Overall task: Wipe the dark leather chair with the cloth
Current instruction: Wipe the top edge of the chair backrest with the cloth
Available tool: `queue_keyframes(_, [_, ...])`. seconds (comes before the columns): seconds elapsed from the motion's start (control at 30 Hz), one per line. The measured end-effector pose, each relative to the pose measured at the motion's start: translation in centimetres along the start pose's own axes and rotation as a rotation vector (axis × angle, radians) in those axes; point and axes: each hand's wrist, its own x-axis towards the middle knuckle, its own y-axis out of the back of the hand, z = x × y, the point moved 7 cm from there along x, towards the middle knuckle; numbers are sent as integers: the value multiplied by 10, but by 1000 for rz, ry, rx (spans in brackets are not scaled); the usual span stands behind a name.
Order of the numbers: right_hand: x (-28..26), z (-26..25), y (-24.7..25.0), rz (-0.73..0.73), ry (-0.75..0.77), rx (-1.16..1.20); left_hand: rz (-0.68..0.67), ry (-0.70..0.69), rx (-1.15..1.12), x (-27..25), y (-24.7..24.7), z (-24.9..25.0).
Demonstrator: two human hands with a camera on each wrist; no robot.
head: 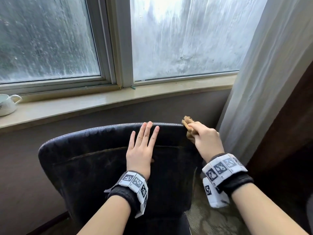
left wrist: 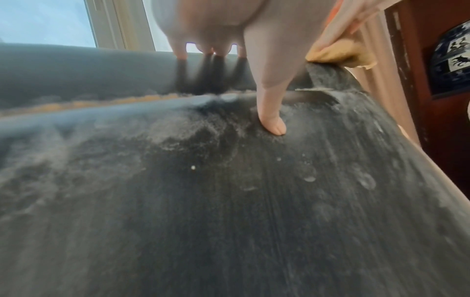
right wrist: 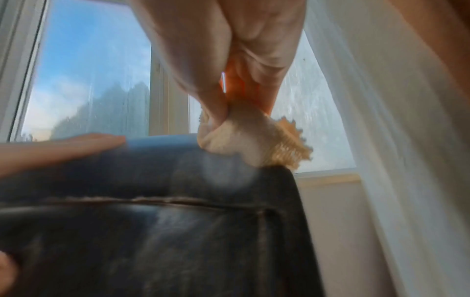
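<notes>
The dark leather chair stands with its backrest toward me, dusty and streaked in the left wrist view. My left hand lies flat on the upper backrest, fingers straight and reaching the top edge. My right hand grips a bunched tan cloth and holds it against the chair's top right corner. In the right wrist view the cloth sits pressed on the corner of the chair. From the left wrist the cloth shows at the upper right.
A window sill runs behind the chair, with a white cup at its left end. A pale curtain hangs close to the right of the chair. Dark wooden furniture stands at the far right. Patterned carpet lies below.
</notes>
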Motion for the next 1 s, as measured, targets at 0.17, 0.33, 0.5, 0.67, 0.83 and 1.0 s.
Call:
queue_keyframes(0.17, [5, -49, -21, 8, 217, 40, 37, 37, 13, 0, -2, 0])
queue_keyframes(0.33, [-13, -29, -29, 133, 212, 53, 17, -25, 31, 0, 4, -3])
queue_keyframes(0.5, [4, 5, -6, 13, -64, -1, -20, 15, 40, -1, 3, 1])
queue_keyframes(0.67, [4, -45, -32, 50, 251, 55, 10, 26, 52, -1, 0, -1])
queue_keyframes(0.83, [-35, 25, -24, 260, 114, -3, -19, -9, 52, -1, 3, 0])
queue_keyframes(1.0, [-47, 26, -13, 406, 123, 40, 22, 60, 48, -2, -2, 2])
